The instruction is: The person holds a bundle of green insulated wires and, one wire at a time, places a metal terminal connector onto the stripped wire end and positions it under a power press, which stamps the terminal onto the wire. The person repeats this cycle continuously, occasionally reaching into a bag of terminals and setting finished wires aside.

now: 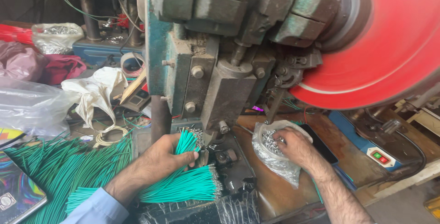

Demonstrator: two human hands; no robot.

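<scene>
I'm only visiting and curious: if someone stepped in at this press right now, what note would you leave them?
Left hand: shut on a bundle of green wires, their ends held up at the press die.
Right hand: reaching into the clear bag of small metal terminals; grip hidden.
Done: a bunch of terminal-tipped green wires lies below the left hand.
Left: the big pile of green wires at far left looks unprocessed.

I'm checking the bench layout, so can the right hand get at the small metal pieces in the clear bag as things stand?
Probably yes. The right hand already sits at the open mouth of the clear bag, its fingers on the small metal pieces, with nothing between them.
</scene>
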